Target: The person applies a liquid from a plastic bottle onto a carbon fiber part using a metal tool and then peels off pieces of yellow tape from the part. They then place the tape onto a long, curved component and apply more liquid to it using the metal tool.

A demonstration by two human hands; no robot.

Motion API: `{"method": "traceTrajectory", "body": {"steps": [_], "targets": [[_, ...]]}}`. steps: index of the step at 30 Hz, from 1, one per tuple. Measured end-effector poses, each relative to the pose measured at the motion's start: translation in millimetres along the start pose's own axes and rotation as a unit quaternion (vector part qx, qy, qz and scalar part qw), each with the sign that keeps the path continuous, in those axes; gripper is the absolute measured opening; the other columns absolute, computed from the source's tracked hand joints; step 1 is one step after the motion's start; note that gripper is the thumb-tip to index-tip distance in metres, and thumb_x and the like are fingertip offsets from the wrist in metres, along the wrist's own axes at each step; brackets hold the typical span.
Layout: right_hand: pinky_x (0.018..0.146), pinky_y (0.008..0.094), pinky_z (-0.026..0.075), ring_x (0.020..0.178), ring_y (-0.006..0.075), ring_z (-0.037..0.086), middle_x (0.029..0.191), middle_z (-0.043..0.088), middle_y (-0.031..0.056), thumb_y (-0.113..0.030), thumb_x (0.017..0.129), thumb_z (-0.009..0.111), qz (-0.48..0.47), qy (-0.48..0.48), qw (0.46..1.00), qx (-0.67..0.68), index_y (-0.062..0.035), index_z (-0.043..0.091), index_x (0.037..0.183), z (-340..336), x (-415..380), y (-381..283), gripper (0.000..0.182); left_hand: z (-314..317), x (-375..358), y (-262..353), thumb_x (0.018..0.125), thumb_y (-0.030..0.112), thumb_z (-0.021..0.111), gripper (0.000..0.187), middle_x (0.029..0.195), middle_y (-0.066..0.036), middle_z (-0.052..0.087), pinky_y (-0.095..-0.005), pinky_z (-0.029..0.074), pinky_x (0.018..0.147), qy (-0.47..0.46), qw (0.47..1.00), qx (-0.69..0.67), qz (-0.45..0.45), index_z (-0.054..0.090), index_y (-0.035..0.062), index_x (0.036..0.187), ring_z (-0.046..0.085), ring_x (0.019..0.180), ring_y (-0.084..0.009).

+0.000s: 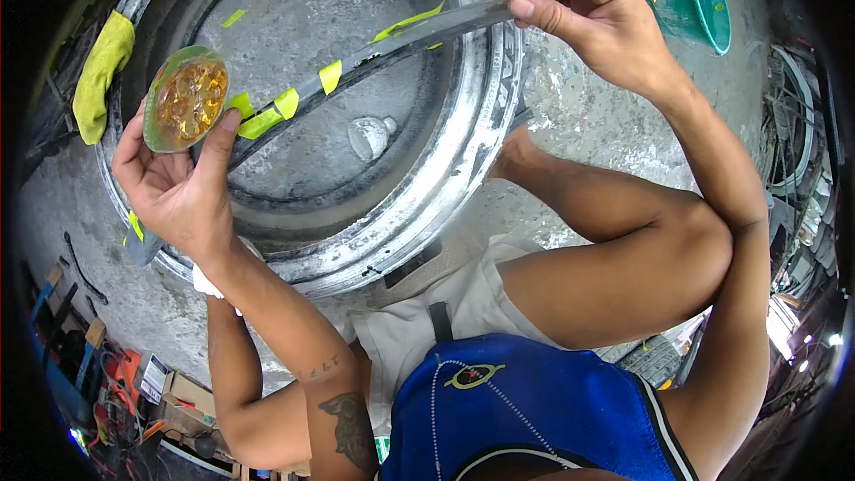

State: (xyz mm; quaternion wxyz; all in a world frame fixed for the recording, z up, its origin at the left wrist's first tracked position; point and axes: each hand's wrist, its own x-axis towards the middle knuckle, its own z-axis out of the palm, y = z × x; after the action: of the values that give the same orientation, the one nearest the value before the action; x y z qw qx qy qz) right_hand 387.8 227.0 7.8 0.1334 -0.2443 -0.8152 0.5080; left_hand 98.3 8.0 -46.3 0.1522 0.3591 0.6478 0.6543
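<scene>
A shallow, green-tinted round dish (189, 100) of glossy amber stuff is cupped in my left hand (183, 187), its fingers underneath and its thumb at the right side. My right hand (583, 13) pinches a long, dark grey strip (414, 33) between thumb and fingers near its upper right part. Pieces of yellow-green tape (329, 77) sit along the strip, which slants down toward my left thumb. Both hands are above a large tyre (481, 125) lying flat, its sidewall worn whitish.
A yellow cloth (102, 76) hangs over the tyre's left edge. Inside the ring lies a whitish rounded object (372, 136). A green bucket (690, 0) stands at the upper right. Boxes and tools (169, 401) clutter the lower left; wheel rims (793, 116) line the right.
</scene>
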Motion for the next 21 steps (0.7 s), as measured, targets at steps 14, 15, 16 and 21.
{"method": "traceTrajectory", "body": {"steps": [14,15,16,21], "targets": [[0.077,0.0325,0.05,0.083,0.0209,0.065,0.088,0.069,0.0083,-0.007,0.088,0.071,-0.112,0.001,0.986,-0.124,-0.0029,0.07,0.092,-11.5,1.9,-5.8,0.006,-1.9,-5.6,0.0,0.067,-0.014,0.082,0.064,0.123,-0.025,0.058,-0.0442,0.054,0.099,0.017,1.0,0.017,0.01,0.046,-0.0033,0.118,0.061,0.115,-0.0306],[0.078,0.0331,0.05,0.083,0.022,0.065,0.088,0.069,0.0088,-0.007,0.088,0.071,-0.139,-0.01,0.98,-0.141,-0.0029,0.07,0.092,-10.9,3.4,-4.9,0.006,-1.3,-6.3,0.9,0.067,-0.014,0.082,0.064,0.123,-0.025,0.058,-0.0442,0.054,0.099,0.014,1.0,0.015,0.01,0.046,-0.0033,0.118,0.061,0.115,-0.0306],[0.078,0.0331,0.05,0.083,0.022,0.065,0.088,0.069,0.0088,-0.007,0.088,0.071,-0.137,-0.007,0.98,-0.143,-0.0029,0.07,0.092,-10.6,3.5,-4.5,0.006,-1.4,-7.2,2.0,0.067,-0.014,0.082,0.064,0.123,-0.025,0.058,-0.0441,0.055,0.099,0.012,1.0,0.017,0.009,0.046,-0.0031,0.118,0.062,0.114,-0.0307],[0.078,0.0339,0.05,0.084,0.0229,0.065,0.088,0.069,0.0094,-0.005,0.087,0.071,-0.145,-0.015,0.98,-0.136,-0.0026,0.07,0.09,-14.8,1.2,-5.4,0.004,-2.5,-8.8,1.0,0.066,-0.015,0.082,0.065,0.123,-0.026,0.058,-0.0437,0.056,0.097,0.014,1.0,0.0,0.014,0.045,-0.0027,0.119,0.063,0.112,-0.031]]}}
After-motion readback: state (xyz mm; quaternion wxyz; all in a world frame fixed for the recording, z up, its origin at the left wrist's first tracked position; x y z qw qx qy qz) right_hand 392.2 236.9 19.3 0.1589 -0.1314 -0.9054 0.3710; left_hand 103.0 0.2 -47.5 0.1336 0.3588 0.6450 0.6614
